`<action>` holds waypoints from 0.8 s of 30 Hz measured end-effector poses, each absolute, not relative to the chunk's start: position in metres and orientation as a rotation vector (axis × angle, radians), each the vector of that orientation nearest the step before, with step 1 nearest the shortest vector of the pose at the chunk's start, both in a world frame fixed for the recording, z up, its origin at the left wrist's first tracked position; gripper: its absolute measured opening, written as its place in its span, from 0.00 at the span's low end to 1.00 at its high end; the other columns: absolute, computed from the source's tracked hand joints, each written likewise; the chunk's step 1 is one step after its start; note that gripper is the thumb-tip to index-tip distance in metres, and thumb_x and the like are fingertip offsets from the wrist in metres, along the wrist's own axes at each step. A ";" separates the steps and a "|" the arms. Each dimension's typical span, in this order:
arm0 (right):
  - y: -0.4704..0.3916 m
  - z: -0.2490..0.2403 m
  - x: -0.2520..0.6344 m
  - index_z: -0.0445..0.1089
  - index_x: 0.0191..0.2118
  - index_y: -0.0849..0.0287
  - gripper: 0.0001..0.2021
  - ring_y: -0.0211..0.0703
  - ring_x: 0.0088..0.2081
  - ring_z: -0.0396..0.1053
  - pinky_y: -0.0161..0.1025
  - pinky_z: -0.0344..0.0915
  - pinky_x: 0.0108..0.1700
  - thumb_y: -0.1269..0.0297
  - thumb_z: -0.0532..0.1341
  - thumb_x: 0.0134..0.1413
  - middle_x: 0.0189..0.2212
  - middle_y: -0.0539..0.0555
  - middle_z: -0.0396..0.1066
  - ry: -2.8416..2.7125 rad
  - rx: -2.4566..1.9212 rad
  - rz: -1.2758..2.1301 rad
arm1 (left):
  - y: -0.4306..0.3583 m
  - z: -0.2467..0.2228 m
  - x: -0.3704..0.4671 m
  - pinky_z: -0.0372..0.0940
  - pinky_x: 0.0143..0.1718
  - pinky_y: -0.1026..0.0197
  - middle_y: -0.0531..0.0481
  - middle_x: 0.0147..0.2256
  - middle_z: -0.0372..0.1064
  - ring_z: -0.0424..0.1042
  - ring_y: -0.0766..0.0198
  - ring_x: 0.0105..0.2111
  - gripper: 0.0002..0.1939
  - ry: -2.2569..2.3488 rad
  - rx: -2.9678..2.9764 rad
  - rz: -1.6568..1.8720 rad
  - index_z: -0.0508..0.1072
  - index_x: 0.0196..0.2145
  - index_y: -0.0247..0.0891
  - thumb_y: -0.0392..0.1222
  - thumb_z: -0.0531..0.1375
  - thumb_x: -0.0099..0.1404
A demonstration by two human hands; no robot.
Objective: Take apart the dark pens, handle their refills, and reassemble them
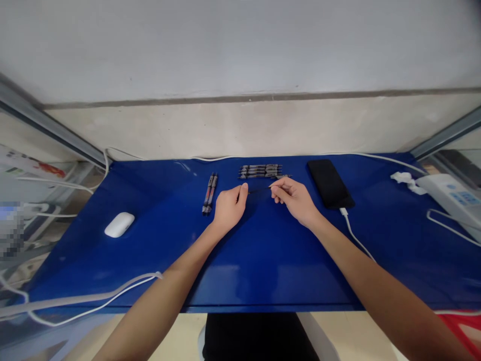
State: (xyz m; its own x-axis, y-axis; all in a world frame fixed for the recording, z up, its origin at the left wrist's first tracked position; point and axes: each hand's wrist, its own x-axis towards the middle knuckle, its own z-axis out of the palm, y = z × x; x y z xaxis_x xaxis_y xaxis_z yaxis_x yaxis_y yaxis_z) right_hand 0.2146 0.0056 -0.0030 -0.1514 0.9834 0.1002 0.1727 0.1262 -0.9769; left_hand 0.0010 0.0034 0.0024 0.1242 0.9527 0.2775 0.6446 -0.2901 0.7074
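Observation:
My left hand (230, 206) is closed on one end of a thin dark rod-like piece (258, 190), thumb on top. At the piece's other end, my right hand (295, 198) pinches with thumb and fingertips. What the piece is exactly is too small to tell. Behind the hands lies a row of several dark pens (260, 171), stacked side by side and pointing left to right. Two more pens (209, 194) lie next to each other, left of my left hand, pointing away from me.
On the blue table (248, 271), a black phone (329, 183) with a white cable lies right of my right hand. A white earbud case (119, 224) is at the left. A white power strip (453, 195) sits far right. White cables cross the front left.

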 end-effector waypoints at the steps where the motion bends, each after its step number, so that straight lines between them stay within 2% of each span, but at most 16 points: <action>1: 0.005 -0.002 0.215 0.73 0.37 0.56 0.12 0.37 0.27 0.67 0.37 0.61 0.31 0.52 0.63 0.63 0.27 0.49 0.71 -1.510 -1.198 1.132 | 0.003 0.002 0.001 0.45 0.27 0.60 0.54 0.19 0.55 0.55 0.68 0.20 0.27 1.545 2.006 0.991 0.56 0.21 0.39 0.52 0.46 0.77; 5: 0.001 0.005 0.213 0.68 0.25 0.57 0.23 0.36 0.23 0.61 0.38 0.58 0.29 0.47 0.58 0.66 0.20 0.48 0.65 -1.548 -1.279 1.086 | 0.002 0.002 0.001 0.45 0.27 0.59 0.53 0.18 0.57 0.54 0.68 0.20 0.27 1.550 2.119 0.902 0.57 0.21 0.39 0.52 0.45 0.77; 9: -0.003 0.010 0.210 0.61 0.18 0.57 0.29 0.36 0.21 0.59 0.38 0.57 0.29 0.45 0.56 0.67 0.16 0.48 0.60 -1.599 -1.319 1.031 | -0.003 0.004 0.003 0.44 0.27 0.60 0.51 0.21 0.65 0.61 0.65 0.22 0.28 1.531 2.285 0.712 0.62 0.23 0.38 0.52 0.43 0.78; 15: -0.009 0.010 0.207 0.67 0.23 0.57 0.26 0.38 0.25 0.68 0.37 0.61 0.33 0.47 0.54 0.69 0.21 0.49 0.68 -1.887 -1.204 1.087 | -0.007 0.006 0.004 0.45 0.26 0.62 0.51 0.28 0.73 0.69 0.63 0.26 0.25 1.352 2.506 0.505 0.69 0.31 0.39 0.59 0.48 0.76; 19: -0.011 0.010 0.206 0.68 0.23 0.57 0.27 0.40 0.27 0.70 0.38 0.64 0.34 0.47 0.53 0.70 0.22 0.50 0.71 -1.955 -1.157 1.049 | -0.006 0.005 0.002 0.46 0.27 0.62 0.51 0.27 0.73 0.68 0.64 0.26 0.27 1.288 2.518 0.507 0.70 0.29 0.38 0.59 0.46 0.77; 21: -0.010 0.010 0.206 0.69 0.24 0.56 0.26 0.41 0.28 0.71 0.39 0.65 0.35 0.48 0.51 0.71 0.24 0.51 0.72 -1.957 -1.145 0.950 | -0.006 0.005 0.002 0.45 0.27 0.62 0.51 0.26 0.71 0.67 0.65 0.25 0.28 1.281 2.511 0.525 0.69 0.26 0.38 0.58 0.46 0.77; 24: -0.005 0.008 0.209 0.72 0.31 0.56 0.23 0.47 0.36 0.71 0.44 0.67 0.42 0.53 0.49 0.73 0.30 0.55 0.75 -1.960 -1.173 0.571 | -0.007 0.008 0.003 0.44 0.26 0.61 0.51 0.23 0.68 0.63 0.66 0.23 0.30 1.321 2.472 0.571 0.66 0.23 0.37 0.60 0.46 0.76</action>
State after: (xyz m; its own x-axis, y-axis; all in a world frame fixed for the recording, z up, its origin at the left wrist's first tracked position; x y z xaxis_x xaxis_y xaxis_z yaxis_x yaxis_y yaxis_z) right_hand 0.2092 -0.0051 0.0076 -0.2827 0.8793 0.3833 0.5360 0.4762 -0.6971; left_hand 0.0029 -0.0071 0.0076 0.5039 0.8379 0.2097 0.7271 -0.5425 0.4207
